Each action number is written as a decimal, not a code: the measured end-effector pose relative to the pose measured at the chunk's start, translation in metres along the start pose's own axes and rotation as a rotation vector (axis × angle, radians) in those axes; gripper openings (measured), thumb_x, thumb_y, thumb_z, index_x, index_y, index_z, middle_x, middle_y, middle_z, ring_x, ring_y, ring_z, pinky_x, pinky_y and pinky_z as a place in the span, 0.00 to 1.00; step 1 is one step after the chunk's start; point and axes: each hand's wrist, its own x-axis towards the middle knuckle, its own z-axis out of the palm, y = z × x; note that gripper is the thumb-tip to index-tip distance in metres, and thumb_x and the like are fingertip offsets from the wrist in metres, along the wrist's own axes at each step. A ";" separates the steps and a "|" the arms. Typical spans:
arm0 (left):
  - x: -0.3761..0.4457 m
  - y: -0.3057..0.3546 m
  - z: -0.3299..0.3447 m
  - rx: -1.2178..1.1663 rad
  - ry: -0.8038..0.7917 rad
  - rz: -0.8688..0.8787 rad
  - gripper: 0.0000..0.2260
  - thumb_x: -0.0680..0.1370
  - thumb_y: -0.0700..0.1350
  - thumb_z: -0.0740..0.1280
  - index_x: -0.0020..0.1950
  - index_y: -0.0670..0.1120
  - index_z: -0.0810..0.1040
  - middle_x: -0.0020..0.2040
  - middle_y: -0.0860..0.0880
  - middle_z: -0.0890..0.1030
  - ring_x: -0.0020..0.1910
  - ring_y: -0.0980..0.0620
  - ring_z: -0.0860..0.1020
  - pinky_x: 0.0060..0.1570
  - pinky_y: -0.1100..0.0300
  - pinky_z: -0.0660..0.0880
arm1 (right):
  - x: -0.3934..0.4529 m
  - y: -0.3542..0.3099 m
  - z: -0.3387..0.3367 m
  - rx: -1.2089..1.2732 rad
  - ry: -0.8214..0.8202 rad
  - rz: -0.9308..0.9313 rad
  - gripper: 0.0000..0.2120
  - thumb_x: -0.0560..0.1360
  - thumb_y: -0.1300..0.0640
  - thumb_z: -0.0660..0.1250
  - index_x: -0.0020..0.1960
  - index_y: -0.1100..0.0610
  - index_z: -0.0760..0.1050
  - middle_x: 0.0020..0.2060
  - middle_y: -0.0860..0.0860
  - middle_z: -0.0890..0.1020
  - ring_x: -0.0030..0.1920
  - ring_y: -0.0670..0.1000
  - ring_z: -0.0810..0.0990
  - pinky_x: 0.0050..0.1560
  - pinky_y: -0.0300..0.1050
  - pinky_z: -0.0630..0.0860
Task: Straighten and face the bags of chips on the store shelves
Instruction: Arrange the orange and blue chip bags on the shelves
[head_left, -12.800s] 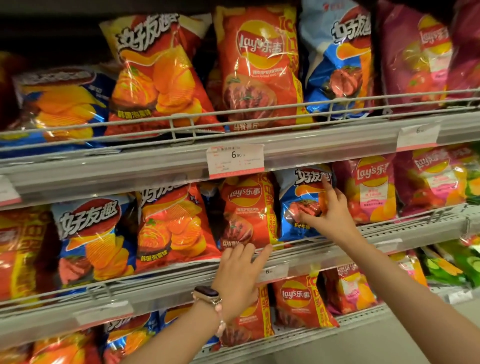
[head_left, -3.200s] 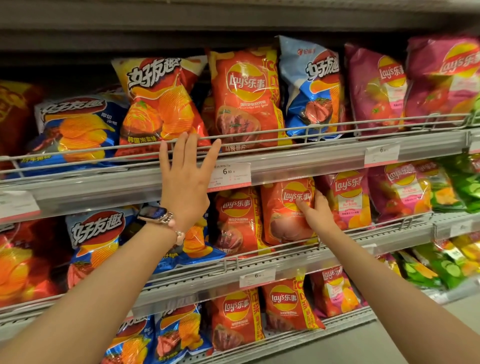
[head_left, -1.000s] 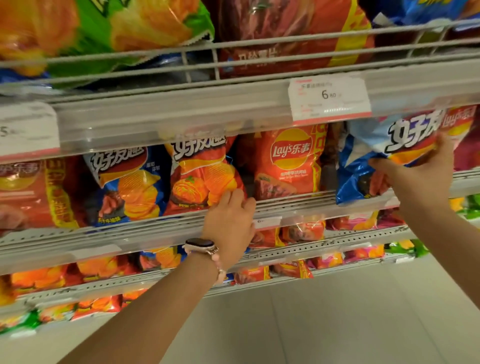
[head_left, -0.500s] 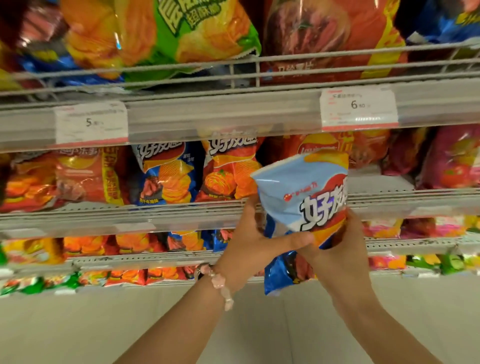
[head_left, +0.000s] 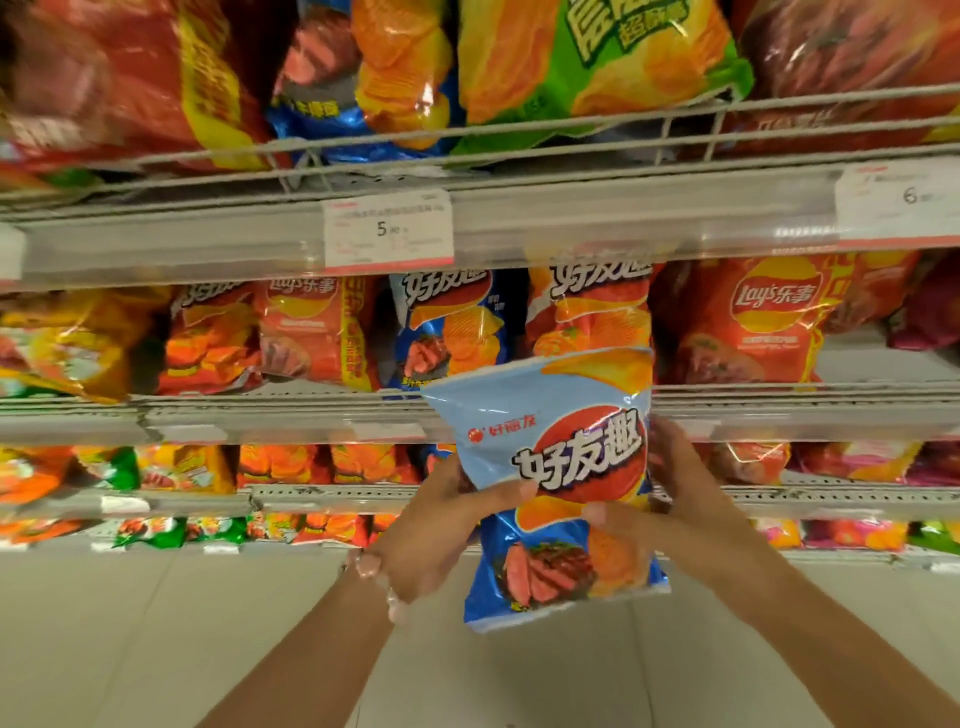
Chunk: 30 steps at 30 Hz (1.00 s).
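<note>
Fingers of the left hand (head_left: 441, 525) curl round the left edge of the blue chip bag (head_left: 558, 488), thumb across its front; the right hand (head_left: 691, 499) grips the right edge, thumb on the front and fingers behind. The bag is held upright, label outward, off the shelving and in front of the middle shelf (head_left: 291, 413).

Step in hand: re-seating a pulled bag. A matching blue bag (head_left: 449, 327) stands on that shelf, just left of an orange bag (head_left: 592, 306). Next move calls for lifting the bag over the front rail into that facing, probably; motion blur obscures the gap.
</note>
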 end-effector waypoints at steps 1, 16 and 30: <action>-0.002 0.001 -0.005 0.003 -0.025 0.002 0.17 0.68 0.45 0.74 0.56 0.54 0.81 0.56 0.49 0.83 0.55 0.49 0.81 0.46 0.59 0.78 | 0.001 -0.003 0.005 0.049 -0.062 0.013 0.46 0.53 0.55 0.77 0.69 0.48 0.63 0.60 0.43 0.77 0.58 0.41 0.78 0.53 0.38 0.77; 0.030 0.035 -0.041 -0.021 -0.135 0.041 0.24 0.65 0.46 0.70 0.60 0.45 0.75 0.53 0.49 0.83 0.52 0.49 0.80 0.53 0.53 0.75 | 0.017 -0.004 0.019 0.267 0.087 0.060 0.38 0.50 0.53 0.78 0.60 0.54 0.75 0.48 0.49 0.85 0.50 0.50 0.84 0.50 0.47 0.81; 0.128 0.049 0.016 0.570 0.364 0.327 0.30 0.74 0.31 0.66 0.73 0.38 0.60 0.62 0.31 0.73 0.61 0.34 0.73 0.61 0.39 0.69 | 0.016 0.019 -0.040 0.222 0.274 -0.035 0.39 0.50 0.51 0.78 0.61 0.51 0.74 0.50 0.49 0.85 0.52 0.52 0.83 0.51 0.54 0.79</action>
